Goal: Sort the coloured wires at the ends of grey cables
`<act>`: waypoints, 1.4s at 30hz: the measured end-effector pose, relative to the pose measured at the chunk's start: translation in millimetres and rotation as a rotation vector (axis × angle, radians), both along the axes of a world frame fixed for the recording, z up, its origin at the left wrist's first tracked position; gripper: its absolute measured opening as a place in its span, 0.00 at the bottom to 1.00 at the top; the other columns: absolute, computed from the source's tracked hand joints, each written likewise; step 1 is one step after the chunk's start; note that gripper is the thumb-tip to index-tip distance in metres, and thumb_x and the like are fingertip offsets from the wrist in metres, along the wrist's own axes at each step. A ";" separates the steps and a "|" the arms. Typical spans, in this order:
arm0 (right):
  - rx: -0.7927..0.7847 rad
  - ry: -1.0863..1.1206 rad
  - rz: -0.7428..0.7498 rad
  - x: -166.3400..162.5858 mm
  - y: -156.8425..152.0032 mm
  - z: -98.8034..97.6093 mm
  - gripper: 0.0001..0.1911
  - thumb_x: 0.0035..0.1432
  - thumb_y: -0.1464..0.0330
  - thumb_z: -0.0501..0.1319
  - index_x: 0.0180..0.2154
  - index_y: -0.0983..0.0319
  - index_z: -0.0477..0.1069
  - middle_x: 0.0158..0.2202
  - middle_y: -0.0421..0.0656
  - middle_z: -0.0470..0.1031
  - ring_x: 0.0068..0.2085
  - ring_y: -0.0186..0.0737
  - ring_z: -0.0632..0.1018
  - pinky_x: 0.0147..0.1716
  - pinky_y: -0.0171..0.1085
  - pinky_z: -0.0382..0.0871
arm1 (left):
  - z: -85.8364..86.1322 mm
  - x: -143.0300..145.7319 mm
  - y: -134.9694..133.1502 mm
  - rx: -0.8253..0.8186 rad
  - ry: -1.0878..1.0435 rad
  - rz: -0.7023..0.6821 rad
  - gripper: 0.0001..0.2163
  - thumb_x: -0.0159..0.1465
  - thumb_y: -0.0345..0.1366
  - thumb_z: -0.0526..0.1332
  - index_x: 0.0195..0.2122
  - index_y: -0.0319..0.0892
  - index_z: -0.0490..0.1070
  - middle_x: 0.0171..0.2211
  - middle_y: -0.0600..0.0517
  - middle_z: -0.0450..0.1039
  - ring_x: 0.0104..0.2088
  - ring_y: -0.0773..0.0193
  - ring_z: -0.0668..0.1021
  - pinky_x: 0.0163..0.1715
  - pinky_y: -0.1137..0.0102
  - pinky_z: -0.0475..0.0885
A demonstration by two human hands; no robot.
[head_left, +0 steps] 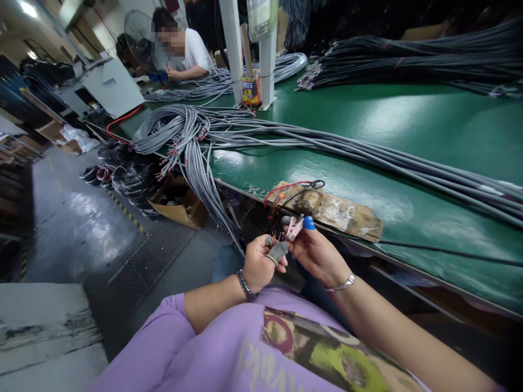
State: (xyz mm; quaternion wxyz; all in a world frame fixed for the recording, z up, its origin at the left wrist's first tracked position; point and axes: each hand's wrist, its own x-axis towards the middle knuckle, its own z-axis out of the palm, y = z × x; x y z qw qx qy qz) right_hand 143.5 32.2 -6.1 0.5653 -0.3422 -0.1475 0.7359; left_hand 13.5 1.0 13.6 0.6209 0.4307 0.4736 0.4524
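Observation:
My left hand (261, 264), with grey covers on its fingertips, is closed in a pinch on thin coloured wires (278, 237) in front of my body. The wires fan out between thumb and fingers, with orange and blue ones showing. My right hand (321, 253), a blue cover on its thumb, grips a small pale pink clip-like tool (293, 228). Its tip is close to the wires; whether it touches them I cannot tell. Just beyond my hands, a taped brown cardboard piece (343, 212) lies on the table edge, with a red and a black lead on it.
Long grey cables (318, 139) run across the green table (368, 114), and a bundle (208, 190) hangs over its edge. An open carton (180, 204) and black coils (131, 179) are on the floor at left. A co-worker (192, 49) sits at the far side behind a white post (267, 71).

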 end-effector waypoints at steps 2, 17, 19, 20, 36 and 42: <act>0.017 -0.019 0.075 2.4 -2.6 1.3 0.21 0.46 0.49 0.68 0.32 0.59 0.76 0.29 0.40 0.75 0.27 0.34 0.72 0.27 0.34 0.69 | -0.9 -1.2 -1.2 0.021 -0.003 -0.011 0.20 0.52 0.52 0.65 0.28 0.39 0.65 0.17 0.56 0.68 0.14 0.74 0.69 0.14 0.78 0.65; 0.210 -0.505 0.290 7.4 -20.7 4.4 0.18 0.41 0.56 0.72 0.28 0.62 0.74 0.25 0.40 0.71 0.26 0.33 0.67 0.28 0.35 0.61 | -12.8 -15.2 -3.3 0.005 0.072 -0.080 0.18 0.54 0.51 0.65 0.26 0.39 0.66 0.17 0.56 0.68 0.15 0.73 0.70 0.15 0.77 0.66; 0.242 -0.535 0.275 7.7 -23.6 5.3 0.18 0.44 0.55 0.70 0.27 0.62 0.73 0.24 0.39 0.70 0.26 0.33 0.66 0.28 0.35 0.61 | -16.7 -14.5 -2.3 -0.013 0.021 -0.041 0.17 0.54 0.49 0.65 0.27 0.39 0.66 0.17 0.56 0.69 0.14 0.73 0.70 0.15 0.77 0.66; 0.259 -0.549 0.282 8.0 -25.6 6.0 0.18 0.45 0.55 0.70 0.27 0.62 0.73 0.24 0.39 0.70 0.26 0.34 0.67 0.29 0.35 0.62 | -18.6 -14.1 -1.6 -0.026 -0.009 -0.010 0.17 0.54 0.49 0.65 0.27 0.39 0.66 0.17 0.56 0.69 0.14 0.73 0.70 0.14 0.77 0.65; 0.241 -0.592 0.264 4.5 -25.0 11.7 0.17 0.45 0.56 0.69 0.30 0.62 0.73 0.27 0.40 0.72 0.27 0.35 0.67 0.29 0.36 0.63 | -18.1 -16.7 -0.7 -0.108 -0.007 -0.081 0.19 0.50 0.51 0.67 0.26 0.39 0.65 0.15 0.57 0.68 0.12 0.74 0.67 0.11 0.79 0.60; 0.251 -0.651 0.242 4.9 -25.4 8.1 0.17 0.46 0.55 0.69 0.27 0.62 0.72 0.24 0.39 0.70 0.26 0.35 0.66 0.28 0.36 0.61 | -18.1 -17.7 1.8 -0.129 -0.019 -0.085 0.19 0.50 0.50 0.67 0.26 0.39 0.65 0.16 0.57 0.69 0.12 0.74 0.67 0.11 0.79 0.59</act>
